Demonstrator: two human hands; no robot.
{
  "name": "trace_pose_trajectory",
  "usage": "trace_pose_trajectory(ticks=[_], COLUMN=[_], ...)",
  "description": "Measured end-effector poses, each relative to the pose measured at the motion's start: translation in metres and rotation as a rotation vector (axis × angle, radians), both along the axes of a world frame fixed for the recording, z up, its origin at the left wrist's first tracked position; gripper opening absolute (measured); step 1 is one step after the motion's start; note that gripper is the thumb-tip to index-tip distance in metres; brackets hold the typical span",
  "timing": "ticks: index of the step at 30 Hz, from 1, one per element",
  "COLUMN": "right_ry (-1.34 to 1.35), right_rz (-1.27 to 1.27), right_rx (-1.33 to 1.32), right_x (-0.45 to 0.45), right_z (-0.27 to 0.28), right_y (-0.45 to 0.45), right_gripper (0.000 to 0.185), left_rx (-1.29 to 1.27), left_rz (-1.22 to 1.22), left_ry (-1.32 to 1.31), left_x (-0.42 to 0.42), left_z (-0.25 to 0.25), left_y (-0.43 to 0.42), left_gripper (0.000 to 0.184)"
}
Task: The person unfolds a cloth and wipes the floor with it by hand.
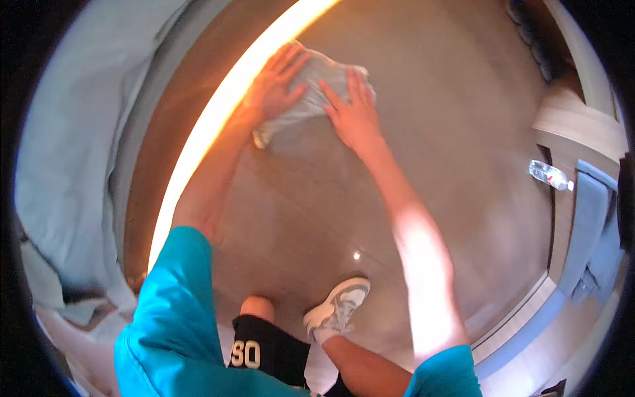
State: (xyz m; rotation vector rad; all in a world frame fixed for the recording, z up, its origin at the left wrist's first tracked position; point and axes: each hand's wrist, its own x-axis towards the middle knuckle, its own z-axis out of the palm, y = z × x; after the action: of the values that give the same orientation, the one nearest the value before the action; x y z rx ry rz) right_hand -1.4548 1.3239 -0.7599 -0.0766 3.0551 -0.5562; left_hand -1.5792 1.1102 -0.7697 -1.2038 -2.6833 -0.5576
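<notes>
From afar I'm seeing the left hand (272,85) and right hand (356,116) stretching forward, palms down and spread, apparently resting, though blurred, on the crumpled pale sheet (322,71) lying on the floor (463,172).

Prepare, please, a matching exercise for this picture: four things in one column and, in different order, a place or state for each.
1. pale, crumpled, plastic-looking bundle
2. clear plastic bottle
3. white-and-grey lace-up shoe
4. black cloth shorts

A. worn at the end of a bare leg
B. beneath the left hand and right hand
C. marked with pale letters
D. near the picture's right edge

Pairs: 1-B; 2-D; 3-A; 4-C
</notes>
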Motion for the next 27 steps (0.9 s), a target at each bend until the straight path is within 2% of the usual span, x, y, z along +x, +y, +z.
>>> trace_pose_trajectory(ticks=[3,4,7,9,10,12,14,16,18,20,21,25,27], right_ry=[0.128,0.133,0.160,0.069,0.070,0.013,-0.021,-0.138,-0.230,-0.301,-0.317,-0.283,-0.174], right_rz=[-0.112,-0.095,-0.127,-0.130,-0.135,-0.092,-0.060,-0.022,0.042,-0.001,-0.049,0.007,-0.071], right_rx=[0.070,0.051,0.083,0.044,0.043,0.046,-0.024,-0.033,-0.074,-0.090,-0.105,-0.060,0.004], right_x=[-0.059,-0.067,-0.054,-0.046,-0.032,0.013,0.075,0.153,0.230,0.282,0.285,0.257,0.204], right_z=[-0.024,-0.029,-0.025,-0.017,-0.014,-0.005,0.005,0.015,0.015,0.028,0.030,0.013,-0.001], right_y=[-0.003,-0.008,-0.006,-0.007,-0.006,-0.001,0.001,-0.006,0.001,0.008,0.014,0.050,0.088], right_gripper=[0.049,0.049,0.049,0.048,0.048,0.048,0.050,0.053,0.053,0.053,0.053,0.053,0.052], left_rx=[0.112,0.099,0.116,-0.109,-0.158,-0.245,-0.259,-0.174,-0.230,-0.230,-0.233,-0.139,-0.058], left_rz=[0.074,0.096,0.049,0.170,0.117,0.109,0.075,0.011,-0.090,-0.158,-0.226,-0.211,-0.154], left_ry=[-0.407,-0.400,-0.316,-0.155,0.085,0.063,-0.108,-0.273,-0.349,-0.368,-0.331,-0.337,-0.195], left_x=[-0.059,-0.065,-0.050,-0.029,-0.017,0.044,0.116,0.201,0.276,0.303,0.299,0.273,0.206], left_z=[-0.007,-0.010,-0.005,0.000,-0.015,0.009,0.024,0.018,0.016,0.027,0.027,0.013,0.003], left_y=[0.017,0.013,0.018,0.019,0.016,0.017,0.015,0.008,0.011,0.026,0.036,0.052,0.094], left_gripper=[0.067,0.067,0.066,0.068,0.071,0.076,0.078,0.080,0.079,0.079,0.079,0.076,0.073])
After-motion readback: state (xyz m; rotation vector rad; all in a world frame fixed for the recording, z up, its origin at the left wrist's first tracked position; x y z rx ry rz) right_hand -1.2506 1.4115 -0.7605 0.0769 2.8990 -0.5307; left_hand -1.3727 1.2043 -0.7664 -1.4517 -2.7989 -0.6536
